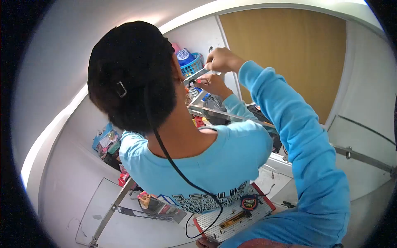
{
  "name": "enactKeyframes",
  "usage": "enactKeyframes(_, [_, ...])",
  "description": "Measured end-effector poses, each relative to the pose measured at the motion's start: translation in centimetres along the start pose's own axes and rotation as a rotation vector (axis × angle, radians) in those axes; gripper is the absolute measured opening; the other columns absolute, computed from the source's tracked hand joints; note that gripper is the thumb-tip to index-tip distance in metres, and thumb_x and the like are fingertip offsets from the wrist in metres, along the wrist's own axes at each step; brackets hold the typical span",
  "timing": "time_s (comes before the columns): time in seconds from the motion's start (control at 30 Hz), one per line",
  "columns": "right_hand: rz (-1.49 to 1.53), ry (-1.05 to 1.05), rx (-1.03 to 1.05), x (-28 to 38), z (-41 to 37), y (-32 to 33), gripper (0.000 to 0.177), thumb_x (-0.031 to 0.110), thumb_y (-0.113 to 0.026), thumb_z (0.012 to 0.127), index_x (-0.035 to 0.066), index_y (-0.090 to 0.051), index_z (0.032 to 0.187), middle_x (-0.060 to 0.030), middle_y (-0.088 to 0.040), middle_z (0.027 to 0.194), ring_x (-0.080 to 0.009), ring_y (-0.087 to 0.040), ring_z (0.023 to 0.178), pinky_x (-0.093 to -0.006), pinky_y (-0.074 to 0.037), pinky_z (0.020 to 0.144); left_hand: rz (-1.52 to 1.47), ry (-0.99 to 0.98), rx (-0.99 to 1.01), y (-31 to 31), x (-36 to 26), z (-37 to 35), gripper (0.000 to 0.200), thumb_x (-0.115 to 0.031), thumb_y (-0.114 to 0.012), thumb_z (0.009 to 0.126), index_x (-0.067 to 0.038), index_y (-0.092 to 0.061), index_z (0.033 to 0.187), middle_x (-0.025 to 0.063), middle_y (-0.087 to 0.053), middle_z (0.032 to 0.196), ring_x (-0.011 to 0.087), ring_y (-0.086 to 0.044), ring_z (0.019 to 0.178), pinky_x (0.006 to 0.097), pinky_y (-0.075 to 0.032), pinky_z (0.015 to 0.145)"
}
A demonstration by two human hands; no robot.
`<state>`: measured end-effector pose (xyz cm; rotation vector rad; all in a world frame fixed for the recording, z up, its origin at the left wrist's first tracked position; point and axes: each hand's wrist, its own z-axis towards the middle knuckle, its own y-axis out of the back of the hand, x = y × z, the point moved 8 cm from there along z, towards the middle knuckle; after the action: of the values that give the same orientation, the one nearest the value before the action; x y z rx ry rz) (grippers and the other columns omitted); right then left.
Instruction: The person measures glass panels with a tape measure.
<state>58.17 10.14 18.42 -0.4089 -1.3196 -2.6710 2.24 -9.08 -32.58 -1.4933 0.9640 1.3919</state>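
A light-blue sleeve comes up from the lower right, and my right hand (223,60) is at its end with fingers closed at the upper end of a short metal bar (197,76). A small dark thing shows just above these fingers; I cannot make out what it is. Right below, a co-worker's hand (214,84) is at the same bar. This co-worker (188,165), in a black cap and light-blue shirt, sits with their back to me and hides part of the bar. My left hand is out of sight.
A metal-framed glass pane (223,115) stands beyond the co-worker's shoulder. A blue basket (191,66) is behind the bar. Low down, a tape measure (249,202) and a yellow tool (232,220) lie on a ridged white board (215,233). A black cable (169,159) hangs down the co-worker's back.
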Motion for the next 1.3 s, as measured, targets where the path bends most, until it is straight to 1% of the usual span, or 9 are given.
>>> enactKeyframes(0.3, [-0.529, 0.178, 0.260, 3.1, 6.4, -11.5, 0.027, 0.015, -0.062, 0.077, 0.008, -0.066, 0.102, -0.0155, -0.065, 0.105, -0.0301, -0.063, 0.101, -0.0422, -0.051, 0.085, -0.003, 0.010, -0.153, 0.8, -1.0, -1.5, 0.031, -0.032, -0.050, 0.095, -0.002, -0.053, 0.086, 0.0066, -0.054, 0.073, 0.0153, -0.053, 0.062, 0.0358, -0.055, 0.056])
enactKeyframes(0.4, [-0.435, 0.064, 0.156, 1.1, 10.1, -13.2, 0.027, 0.014, -0.063, 0.076, 0.010, -0.067, 0.102, -0.0153, -0.064, 0.107, -0.0297, -0.063, 0.101, -0.0418, -0.051, 0.085, 0.107, -0.052, -0.143, 0.5, -1.8, -1.3, 0.032, -0.032, -0.051, 0.095, -0.001, -0.053, 0.088, 0.0067, -0.055, 0.075, 0.0148, -0.053, 0.064, 0.0329, -0.054, 0.056])
enactKeyframes(0.6, [-0.304, 0.289, 0.191, -2.1, 10.4, -13.9, 0.020, 0.015, -0.061, 0.075, 0.008, -0.066, 0.094, -0.0189, -0.065, 0.093, -0.0343, -0.062, 0.094, -0.0438, -0.050, 0.082, 0.133, -0.079, -0.173, 0.6, -1.9, -1.7, 0.034, -0.035, -0.049, 0.095, -0.003, -0.052, 0.084, 0.0045, -0.052, 0.070, 0.0131, -0.049, 0.059, 0.0310, -0.050, 0.051])
enactKeyframes(0.83, [-0.129, 0.221, 0.102, -5.5, 9.2, -13.3, 0.028, 0.006, -0.058, 0.075, 0.007, -0.059, 0.103, -0.0222, -0.065, 0.088, -0.0385, -0.063, 0.087, -0.0457, -0.050, 0.078, 0.022, -0.093, -0.033, -0.6, -3.0, -1.5, 0.036, -0.037, -0.049, 0.095, -0.004, -0.052, 0.083, 0.0035, -0.050, 0.067, 0.0128, -0.047, 0.056, 0.0299, -0.047, 0.048])
enactKeyframes(0.93, [0.001, 0.187, 0.092, -6.0, 8.7, -12.9, 0.033, 0.002, -0.063, 0.073, 0.007, -0.058, 0.105, -0.0222, -0.065, 0.090, -0.0374, -0.063, 0.093, -0.0440, -0.050, 0.080, 0.113, -0.075, -0.140, 0.1, -2.9, -1.4, 0.037, -0.038, -0.049, 0.095, -0.003, -0.053, 0.086, 0.0050, -0.052, 0.069, 0.0141, -0.049, 0.057, 0.0314, -0.050, 0.049])
enactKeyframes(1.0, [0.029, 0.264, 0.116, -5.0, 8.1, -13.2, 0.034, 0.002, -0.063, 0.073, 0.006, -0.058, 0.107, -0.0222, -0.065, 0.089, -0.0370, -0.063, 0.092, -0.0428, -0.050, 0.080, 0.784, -0.453, -0.095, -1.1, -6.1, -1.8, 0.038, -0.039, -0.051, 0.094, -0.002, -0.054, 0.088, 0.0073, -0.056, 0.072, 0.0152, -0.051, 0.058, 0.0342, -0.053, 0.051])
enactKeyframes(1.03, [0.096, 0.255, 0.145, -5.2, 8.4, -14.1, 0.033, 0.001, -0.060, 0.073, 0.004, -0.059, 0.106, -0.0226, -0.065, 0.089, -0.0368, -0.063, 0.091, -0.0417, -0.050, 0.081, 0.152, -0.077, -0.188, 0.0, -3.3, -1.8, 0.037, -0.039, -0.052, 0.093, -0.002, -0.055, 0.089, 0.0076, -0.057, 0.074, 0.0152, -0.052, 0.059, 0.0347, -0.054, 0.054])
enactKeyframes(1.17, [0.208, 0.313, 0.089, -5.8, 8.8, -16.1, 0.029, 0.003, -0.060, 0.072, 0.003, -0.061, 0.101, -0.0219, -0.065, 0.090, -0.0369, -0.063, 0.091, -0.0411, -0.049, 0.082, 0.174, 0.027, -0.247, 0.7, -2.1, -1.8, 0.037, -0.038, -0.051, 0.094, -0.002, -0.055, 0.090, 0.0074, -0.056, 0.075, 0.0147, -0.052, 0.060, 0.0342, -0.054, 0.053])
enactKeyframes(1.3, [0.265, 0.279, 0.137, -5.9, 8.4, -18.6, 0.029, 0.007, -0.063, 0.071, 0.004, -0.062, 0.100, -0.0210, -0.065, 0.090, -0.0355, -0.063, 0.090, -0.0406, -0.050, 0.080, 0.126, -0.110, -0.177, 0.1, -3.7, -1.8, 0.037, -0.038, -0.049, 0.095, -0.002, -0.054, 0.086, 0.0061, -0.055, 0.072, 0.0137, -0.050, 0.059, 0.0330, -0.052, 0.053])
